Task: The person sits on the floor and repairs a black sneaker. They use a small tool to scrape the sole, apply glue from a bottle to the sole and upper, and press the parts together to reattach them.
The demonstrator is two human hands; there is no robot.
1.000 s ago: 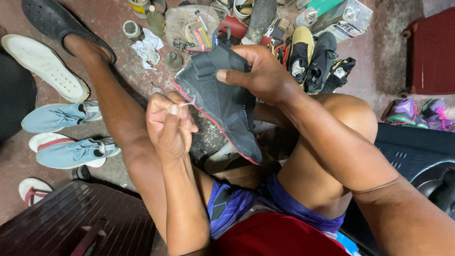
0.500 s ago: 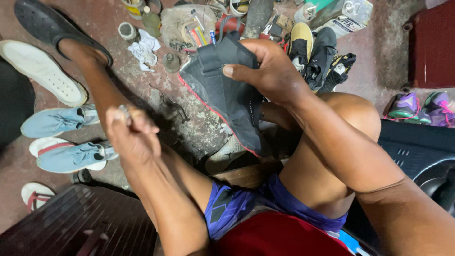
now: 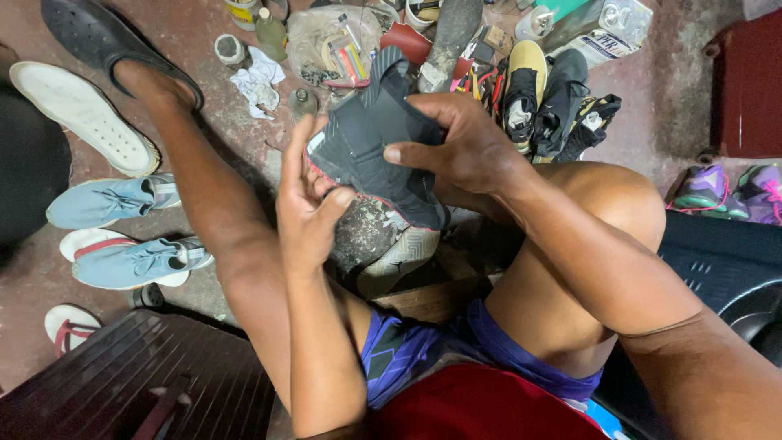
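Head camera looks down at two hands and one dark shoe [image 3: 371, 143]. The right hand [image 3: 460, 151] grips the shoe from the top, with the thumb pressed on its side and the fingers curled over the far edge. The left hand [image 3: 305, 204] is at the shoe's lower edge, where a thin red line runs. Its fingers are bent and pinch that edge; I cannot tell if they hold anything small. The shoe sits up in the air over the person's lap, between the two knees.

On the floor at the left lie two light blue shoes [image 3: 122, 232], one white shoe [image 3: 81, 130] and one red and white sandal [image 3: 69, 326]. At the right are two purple shoes [image 3: 729, 191]. Past the dark shoe sits one black and yellow shoe [image 3: 521, 90], and near it one white rag [image 3: 257, 81] and one small bottle [image 3: 271, 33].
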